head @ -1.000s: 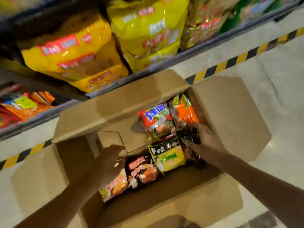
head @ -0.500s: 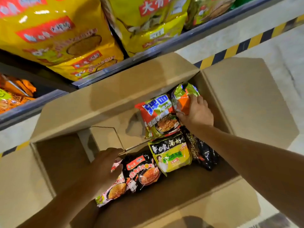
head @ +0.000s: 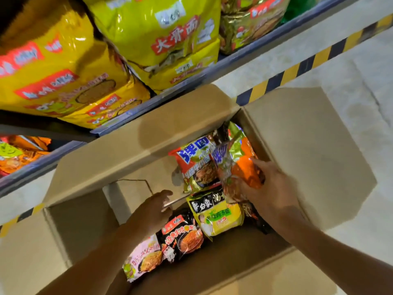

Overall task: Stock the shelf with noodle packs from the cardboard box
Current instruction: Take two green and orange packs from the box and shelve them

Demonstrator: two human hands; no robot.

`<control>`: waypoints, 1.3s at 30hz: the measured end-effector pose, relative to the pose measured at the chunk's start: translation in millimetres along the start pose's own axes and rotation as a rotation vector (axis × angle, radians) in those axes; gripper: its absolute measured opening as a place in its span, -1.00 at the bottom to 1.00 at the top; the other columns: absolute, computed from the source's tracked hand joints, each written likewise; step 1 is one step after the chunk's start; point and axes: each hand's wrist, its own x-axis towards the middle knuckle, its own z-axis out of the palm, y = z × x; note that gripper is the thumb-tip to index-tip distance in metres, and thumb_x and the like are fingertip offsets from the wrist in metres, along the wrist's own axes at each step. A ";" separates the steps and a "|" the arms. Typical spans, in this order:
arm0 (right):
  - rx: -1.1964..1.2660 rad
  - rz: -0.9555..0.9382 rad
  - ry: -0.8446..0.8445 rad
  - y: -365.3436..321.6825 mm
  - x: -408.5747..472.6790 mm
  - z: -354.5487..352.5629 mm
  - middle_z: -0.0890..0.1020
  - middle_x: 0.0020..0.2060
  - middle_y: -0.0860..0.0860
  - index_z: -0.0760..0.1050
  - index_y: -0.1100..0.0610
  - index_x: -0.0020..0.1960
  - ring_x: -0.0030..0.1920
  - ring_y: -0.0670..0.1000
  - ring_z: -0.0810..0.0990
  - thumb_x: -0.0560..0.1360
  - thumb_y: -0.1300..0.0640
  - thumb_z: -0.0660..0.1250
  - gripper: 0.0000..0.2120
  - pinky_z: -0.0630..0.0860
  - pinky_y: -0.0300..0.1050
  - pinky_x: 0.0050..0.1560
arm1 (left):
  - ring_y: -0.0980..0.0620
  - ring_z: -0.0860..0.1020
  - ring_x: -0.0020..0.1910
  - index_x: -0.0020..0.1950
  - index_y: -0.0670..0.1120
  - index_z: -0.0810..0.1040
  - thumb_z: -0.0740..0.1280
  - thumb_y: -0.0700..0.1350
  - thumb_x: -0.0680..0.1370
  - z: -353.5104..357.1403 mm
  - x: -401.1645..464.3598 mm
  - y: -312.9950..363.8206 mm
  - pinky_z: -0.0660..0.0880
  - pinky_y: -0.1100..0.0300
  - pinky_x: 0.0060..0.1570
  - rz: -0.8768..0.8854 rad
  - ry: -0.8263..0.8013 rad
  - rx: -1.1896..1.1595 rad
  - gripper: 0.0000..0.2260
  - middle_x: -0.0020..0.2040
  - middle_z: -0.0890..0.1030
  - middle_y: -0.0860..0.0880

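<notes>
We have the orange-and-green noodle pack [head: 244, 167] in our right hand [head: 270, 188], fingers curled round its lower edge, one fingertip showing on the orange face. The pack stands tilted against the right inner wall of the cardboard box [head: 308, 145]. Its long axis runs from about 5 o'clock at our palm to 11 o'clock at its free top, which leans over the red-and-blue noodle pack [head: 193, 165] just beside it at 9 o'clock. The way out, as we judge it, is up along that axis and then on toward 11 o'clock, where the shelf [head: 191, 88] lies.

Our left hand [head: 153, 209] sits well apart at 8 o'clock from the held pack, low against the box's inner cardboard divider [head: 127, 188]. Its fingers look loosely curled near the divider's edge; whether they pinch it we cannot tell. The right hand alone carries the coming move.

Below the held pack, at 6 o'clock, lies a yellow noodle pack [head: 219, 218] flat on the box floor. A black noodle pack [head: 182, 237] overlaps its lower left corner, and a pink noodle pack [head: 144, 258] sits further toward 7 o'clock.

The box stands open on a pale floor [head: 350, 60] with its flaps spread, the rear flap [head: 148, 141] close under the shelf lip. Large yellow noodle multipacks [head: 63, 77] crowd the front of the shelf, and a lower tier at 9 o'clock holds orange packets [head: 19, 154]. Free room for a single pack is not visible from here, and the gap between flap and shelf edge looks tight.
</notes>
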 end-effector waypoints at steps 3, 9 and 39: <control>0.041 -0.012 0.015 15.7 -6.4 2.2 0.58 0.00 -0.13 0.52 -0.05 0.32 -0.03 -0.08 0.56 0.41 -0.20 0.47 -0.47 0.54 -0.08 -0.02 | -0.02 0.56 -0.02 0.39 -0.06 0.41 0.33 -0.14 0.61 9.0 37.6 27.2 0.50 0.23 -0.11 -0.134 0.007 -0.281 -0.65 0.28 0.54 -0.11; 0.165 -0.036 0.020 36.1 -8.4 15.1 0.59 -0.09 -0.23 0.53 -0.24 0.14 -0.15 -0.24 0.57 0.41 -0.19 0.48 -0.68 0.54 -0.23 -0.17 | -0.06 0.52 0.07 0.35 -0.15 0.35 0.43 -0.12 0.54 39.7 86.8 74.7 0.48 0.15 -0.02 -0.358 0.147 -0.733 -0.55 0.14 0.52 -0.06; 0.358 -0.069 0.076 11.5 -54.4 -12.2 0.65 -0.08 -0.25 0.50 -0.27 0.10 -0.08 -0.21 0.64 0.42 -0.08 0.53 -0.67 0.65 -0.08 -0.04 | -0.03 0.66 -0.09 -0.07 0.00 0.45 0.55 -0.13 0.43 7.7 12.4 66.4 0.49 0.19 -0.23 -0.241 0.364 -0.948 -0.72 -0.02 0.69 -0.03</control>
